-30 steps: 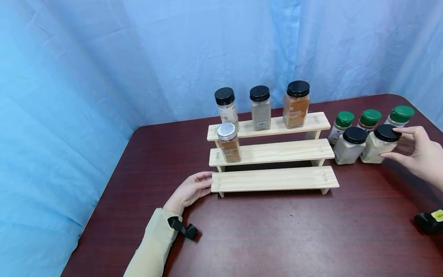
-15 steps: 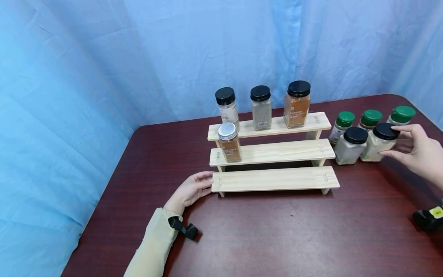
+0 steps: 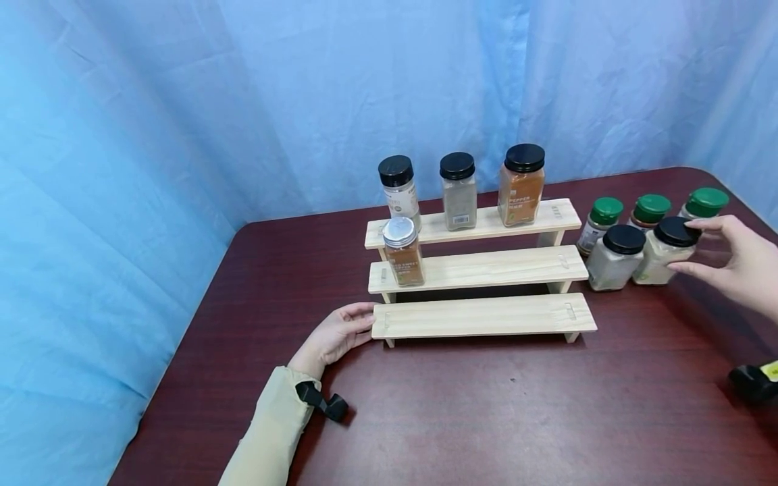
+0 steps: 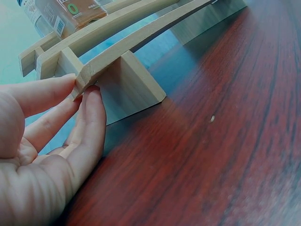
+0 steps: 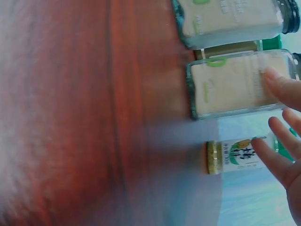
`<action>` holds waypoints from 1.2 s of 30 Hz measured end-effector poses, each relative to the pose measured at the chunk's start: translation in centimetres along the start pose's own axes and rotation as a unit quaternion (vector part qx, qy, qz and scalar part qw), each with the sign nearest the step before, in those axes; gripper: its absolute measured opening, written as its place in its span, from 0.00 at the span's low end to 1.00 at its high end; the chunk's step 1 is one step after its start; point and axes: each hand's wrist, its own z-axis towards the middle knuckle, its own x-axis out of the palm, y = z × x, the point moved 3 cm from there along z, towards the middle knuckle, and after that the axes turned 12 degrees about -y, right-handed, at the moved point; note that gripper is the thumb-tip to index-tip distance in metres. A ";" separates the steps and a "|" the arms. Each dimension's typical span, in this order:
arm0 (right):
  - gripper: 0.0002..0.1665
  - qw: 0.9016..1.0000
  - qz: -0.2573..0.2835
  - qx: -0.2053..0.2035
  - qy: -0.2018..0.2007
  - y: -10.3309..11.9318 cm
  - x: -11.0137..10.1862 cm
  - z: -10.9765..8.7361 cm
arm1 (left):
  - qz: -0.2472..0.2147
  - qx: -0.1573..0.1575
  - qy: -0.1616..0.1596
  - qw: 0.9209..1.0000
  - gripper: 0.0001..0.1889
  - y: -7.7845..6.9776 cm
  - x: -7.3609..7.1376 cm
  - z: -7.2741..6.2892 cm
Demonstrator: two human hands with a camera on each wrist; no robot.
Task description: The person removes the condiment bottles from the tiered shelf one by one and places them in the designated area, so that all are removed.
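In the head view, my left hand (image 3: 337, 334) is at the left end of the lowest shelf of a three-tier wooden rack (image 3: 480, 317). Its thumb and fingertips pinch that shelf's end, as the left wrist view shows close up. Over at the far right, my right hand (image 3: 744, 263) grips a square glass spice jar (image 3: 659, 262) with a black lid and pale powder inside. The thumb (image 5: 282, 87) lies on the jar's front face; the index finger reaches the lid. A similar black-lidded jar (image 3: 612, 266) stands just left of it.
Green-capped bottles (image 3: 650, 209) stand behind the two jars. On the top shelf are a white-labelled bottle (image 3: 401, 201), a grey-powder jar (image 3: 460, 199) and an orange pepper jar (image 3: 521, 192). A silver-lidded jar (image 3: 406, 262) sits at the middle shelf's left end. Blue curtains (image 3: 340, 101) surround the table (image 3: 486, 412).
The jar at my right hand has shifted very slightly left, and the right hand with it. My left hand keeps its place on the rack.
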 end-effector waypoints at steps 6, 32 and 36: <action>0.44 1.000 0.008 -0.021 -0.021 1.6 -1.6 0.7 | -0.002 -0.001 0.002 1.000 0.15 0.2 0.1 0.1; 0.36 0.987 0.140 -0.080 0.006 22.7 -4.7 3.3 | 0.003 -0.002 0.000 1.000 0.14 0.4 0.2 0.1; 0.38 0.972 0.198 -0.121 0.020 24.7 -3.4 4.1 | 0.005 0.000 -0.005 1.000 0.14 0.2 0.0 0.0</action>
